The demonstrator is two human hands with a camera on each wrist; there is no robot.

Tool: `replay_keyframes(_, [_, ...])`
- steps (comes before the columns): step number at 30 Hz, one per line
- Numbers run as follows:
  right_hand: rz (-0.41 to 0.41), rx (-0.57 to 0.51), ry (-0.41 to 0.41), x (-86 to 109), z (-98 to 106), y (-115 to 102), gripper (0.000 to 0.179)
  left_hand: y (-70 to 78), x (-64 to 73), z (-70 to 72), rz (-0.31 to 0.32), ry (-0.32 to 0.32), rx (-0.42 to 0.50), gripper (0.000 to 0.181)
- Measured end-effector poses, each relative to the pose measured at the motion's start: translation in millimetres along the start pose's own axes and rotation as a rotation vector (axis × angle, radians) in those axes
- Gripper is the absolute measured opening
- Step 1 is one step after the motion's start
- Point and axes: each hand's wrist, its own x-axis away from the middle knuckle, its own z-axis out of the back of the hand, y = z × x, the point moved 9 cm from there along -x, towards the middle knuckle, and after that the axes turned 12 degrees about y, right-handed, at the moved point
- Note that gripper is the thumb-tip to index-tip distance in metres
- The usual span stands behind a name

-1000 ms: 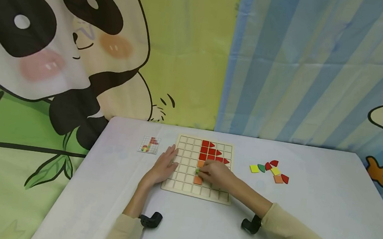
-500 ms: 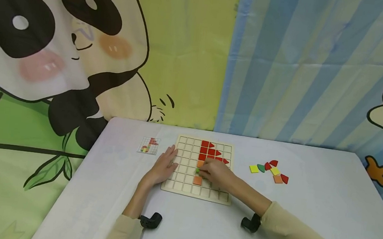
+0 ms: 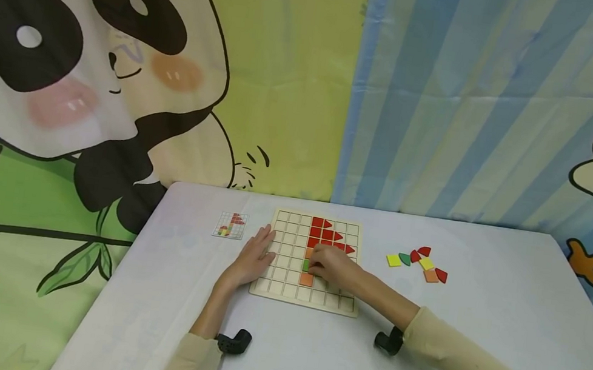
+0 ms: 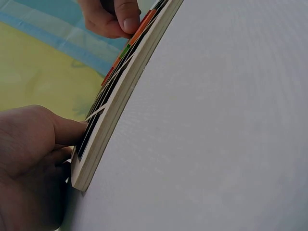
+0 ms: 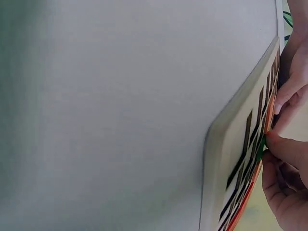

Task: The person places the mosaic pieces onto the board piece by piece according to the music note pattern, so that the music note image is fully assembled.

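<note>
A wooden grid board [image 3: 328,306] lies on the table. My left hand [image 3: 254,258] rests at its left edge with fingers extended, the thumb over the rim in the left wrist view. My right hand [image 3: 335,267] is over the middle of the board, thumb and fingertips pinching a green square tile [image 3: 306,265]. This tile is in the column between an orange square [image 3: 306,279] and another orange one partly behind the hand. Rows of red tiles [image 3: 316,233] with pointed right ends fill cells above. In the right wrist view the green tile [image 5: 261,147] shows between thumb and finger.
A small pattern card [image 3: 230,225] lies left of the board. To the right are loose tiles: a yellow square [image 3: 393,261], a green curved piece [image 3: 405,259], an orange square [image 3: 431,276] and several others. The white table [image 3: 478,328] meets a printed curtain at the back.
The right fingers have shifted slightly right, and more of the green tile shows, lying square in its cell. The left hand has stayed in place.
</note>
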Motion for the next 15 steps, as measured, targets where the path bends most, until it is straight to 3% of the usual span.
replay_keyframes(5, [0.053,0.004,-0.022,6.9,6,-6,0.009,-0.5,0.2,-1.4,-0.010,0.002,0.001,0.059])
replay_keyframes(9, [0.046,0.039,0.037,26.7,33,-1,0.015,-0.3,0.5,-2.2,-0.008,-0.003,-0.003,0.059])
replay_keyframes(12, [-0.024,0.106,0.105,47.6,67,20,0.017,-0.3,0.1,-1.6,-0.008,0.001,-0.005,0.059])
replay_keyframes(15, [-0.123,0.192,0.143,74.1,99,57,0.018,-0.6,-0.7,-1.9,-0.009,0.007,0.002,0.059])
